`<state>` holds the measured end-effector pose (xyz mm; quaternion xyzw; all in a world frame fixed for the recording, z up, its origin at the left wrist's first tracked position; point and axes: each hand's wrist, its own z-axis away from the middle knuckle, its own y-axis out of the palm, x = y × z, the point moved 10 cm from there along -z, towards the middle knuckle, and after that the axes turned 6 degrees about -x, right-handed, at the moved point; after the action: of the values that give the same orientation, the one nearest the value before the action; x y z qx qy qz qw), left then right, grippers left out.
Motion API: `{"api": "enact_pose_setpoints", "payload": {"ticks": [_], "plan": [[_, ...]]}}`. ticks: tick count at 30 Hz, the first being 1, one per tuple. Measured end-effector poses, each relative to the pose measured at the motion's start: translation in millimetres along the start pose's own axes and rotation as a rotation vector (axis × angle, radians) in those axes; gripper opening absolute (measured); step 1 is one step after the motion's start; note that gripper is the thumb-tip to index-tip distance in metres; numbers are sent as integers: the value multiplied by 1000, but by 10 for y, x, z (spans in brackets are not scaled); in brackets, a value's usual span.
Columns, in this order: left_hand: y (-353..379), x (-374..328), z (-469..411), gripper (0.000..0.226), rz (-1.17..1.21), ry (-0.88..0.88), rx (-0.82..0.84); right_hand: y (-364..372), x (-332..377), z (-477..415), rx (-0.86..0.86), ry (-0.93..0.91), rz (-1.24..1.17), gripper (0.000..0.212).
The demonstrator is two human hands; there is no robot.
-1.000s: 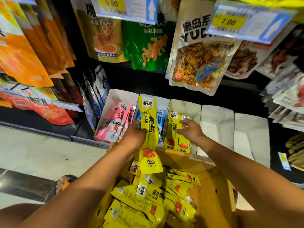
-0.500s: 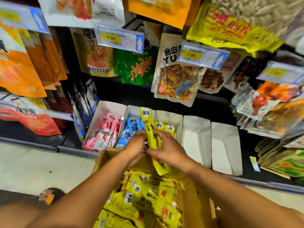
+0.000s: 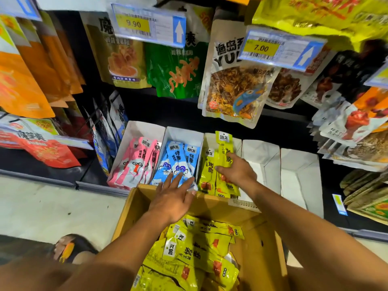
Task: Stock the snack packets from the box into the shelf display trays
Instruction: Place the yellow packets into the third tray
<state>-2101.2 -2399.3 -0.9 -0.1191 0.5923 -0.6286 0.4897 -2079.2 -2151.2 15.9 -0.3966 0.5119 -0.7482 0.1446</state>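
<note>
- The open brown cardboard box (image 3: 128, 215) stands on the floor just in front of the low shelf. It holds a loose heap of long yellow foil snack packets (image 3: 195, 253), so much stock is not yet moved.
- On the shelf there is a row of white card display trays. The first tray from the left holds pink snack packets (image 3: 136, 162) and the second holds blue snack packets (image 3: 178, 162). Both look filled, though not tightly.
- The third white tray (image 3: 236, 144) is the one in work. Several yellow packets in the tray (image 3: 210, 173) stand upright, and one tall yellow packet (image 3: 223, 143) rises above the others at the back, as if not fully pushed down.
- The right hand (image 3: 239, 172) lies on the front of these standing packets. Its thumb and first finger are stretched out and press on them; I see no finger curled round a packet.
- The left hand (image 3: 172, 200) hovers over the far edge of the box, the fingers straight and spread. It holds nothing, and the fingertips reach the lower ends of the blue packets.
- Two more white trays on the right (image 3: 261, 158) show only their white inside.
- My judgement: the task is perhaps near the middle. The yellow tray still has room, and the two right trays wait for stock.
</note>
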Motion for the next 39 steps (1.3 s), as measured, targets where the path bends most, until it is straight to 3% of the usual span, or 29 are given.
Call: {"api": "enact_pose_setpoints", "payload": {"ticks": [3, 9, 24, 35, 39], "plan": [[235, 192, 28, 63, -185, -11, 98, 164, -151, -241, -5, 12, 86, 81], [508, 392, 65, 75, -338, -35, 196, 752, -379, -414, 61, 58, 139, 83], [580, 405, 61, 75, -315, -13, 205, 1218, -641, -516, 72, 127, 186, 83], [473, 350, 104, 70, -341, -25, 197, 817, -356, -253, 90, -25, 220, 77], [330, 257, 212, 69, -395, 51, 100, 459, -121, 56, 37, -136, 255, 75]]}}
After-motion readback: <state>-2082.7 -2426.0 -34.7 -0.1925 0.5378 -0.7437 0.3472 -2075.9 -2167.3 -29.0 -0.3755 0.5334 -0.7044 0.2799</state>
